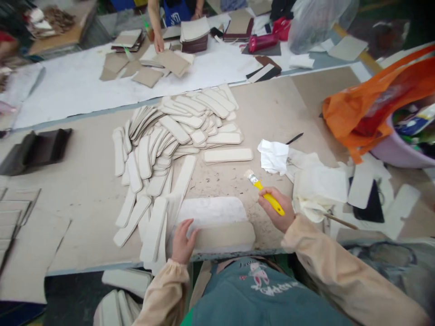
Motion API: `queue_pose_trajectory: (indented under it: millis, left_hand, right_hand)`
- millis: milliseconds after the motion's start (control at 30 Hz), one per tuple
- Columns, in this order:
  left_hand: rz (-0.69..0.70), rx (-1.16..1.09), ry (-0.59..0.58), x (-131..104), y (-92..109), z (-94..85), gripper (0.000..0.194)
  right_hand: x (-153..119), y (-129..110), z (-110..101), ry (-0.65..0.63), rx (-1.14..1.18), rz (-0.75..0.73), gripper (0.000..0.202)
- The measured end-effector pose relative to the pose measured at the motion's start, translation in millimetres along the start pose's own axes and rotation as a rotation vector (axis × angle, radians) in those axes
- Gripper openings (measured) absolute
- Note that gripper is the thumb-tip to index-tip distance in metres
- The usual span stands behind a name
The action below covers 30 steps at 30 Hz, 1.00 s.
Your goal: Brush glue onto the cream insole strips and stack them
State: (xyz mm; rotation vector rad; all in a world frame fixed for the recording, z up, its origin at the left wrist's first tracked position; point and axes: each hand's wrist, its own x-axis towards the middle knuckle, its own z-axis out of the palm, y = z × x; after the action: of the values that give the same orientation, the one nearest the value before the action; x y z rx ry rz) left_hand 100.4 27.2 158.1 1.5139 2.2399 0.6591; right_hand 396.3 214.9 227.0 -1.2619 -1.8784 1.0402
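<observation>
My right hand is closed round the yellow handle of a paintbrush, its pale bristles pointing up and left above the table. My left hand, fingers bent and apart, rests at the left end of a beige rounded strip at the table's front edge. Whether it pinches the strip is hard to see. Just behind lies a white rounded sheet. A large heap of cream rounded strips spreads behind and left of my left hand. One small stack of strips lies apart, right of the heap.
Crumpled white paper, a cream cloth pad and a thin stick lie to the right. Beyond them stands a lilac basin with an orange bag. Across the table, another person's hand touches beige pieces. Dark folded material lies left.
</observation>
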Motion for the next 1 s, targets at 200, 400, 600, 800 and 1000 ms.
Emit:
queue_pose_trajectory:
  millis: [200, 400, 600, 800, 1000]
  left_hand:
    - [-0.173, 0.066, -0.03, -98.8, -15.8, -5.7, 0.061]
    - [-0.178, 0.047, -0.082, -87.1, -4.7, -5.9, 0.071]
    - [0.01, 0.055, -0.259, -49.2, -7.1, -8.6, 0.091]
    - [0.069, -0.017, -0.404, -28.4, -25.1, -6.5, 0.092]
    - [0.141, -0.059, -0.427, -20.4, -40.7, -5.0, 0.087]
  right_hand:
    - [-73.5, 19.1, -4.4, -0.269, 0.121, 0.144, 0.024]
    - [-109.5, 7.9, 8.3, -0.437, 0.285, 0.171, 0.026]
    - [-121.1, 0.8, 29.6, -0.433, 0.534, 0.388, 0.029]
    - [-125.0, -21.8, 72.2, -0.37, 0.514, 0.485, 0.027]
    - [-117.7, -46.2, 116.6, -0.485, 0.339, 0.348, 0.021]
